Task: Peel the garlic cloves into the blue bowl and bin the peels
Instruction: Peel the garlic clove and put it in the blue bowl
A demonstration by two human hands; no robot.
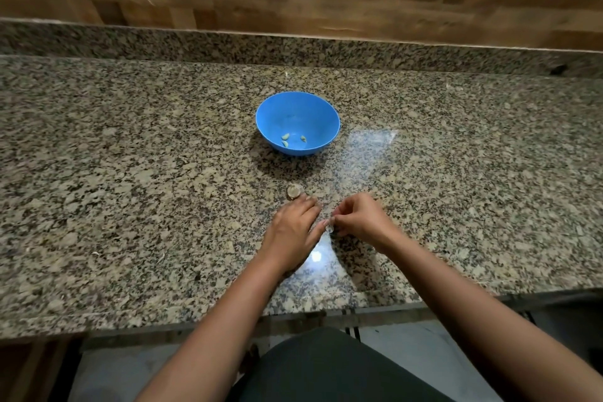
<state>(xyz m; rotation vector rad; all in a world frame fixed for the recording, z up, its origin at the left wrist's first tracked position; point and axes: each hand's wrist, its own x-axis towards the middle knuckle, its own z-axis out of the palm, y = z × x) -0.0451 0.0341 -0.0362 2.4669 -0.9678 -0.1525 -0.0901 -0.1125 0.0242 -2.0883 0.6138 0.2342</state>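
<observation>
A blue bowl (297, 108) stands on the granite counter with three peeled garlic cloves (286, 139) in its bottom. Nearer to me, a garlic bulb (293, 191) sits on the counter just beyond my left hand's fingertips. My left hand (293, 232) lies palm down with straight fingers that reach to the bulb. My right hand (359, 222) is curled beside it and pinches a small pale piece (331, 226), a clove or a peel, I cannot tell which.
The speckled granite counter (130, 189) runs left and right, with a raised granite lip and a wooden wall behind it. Its front edge (195, 326) is just below my forearms. No bin is in view.
</observation>
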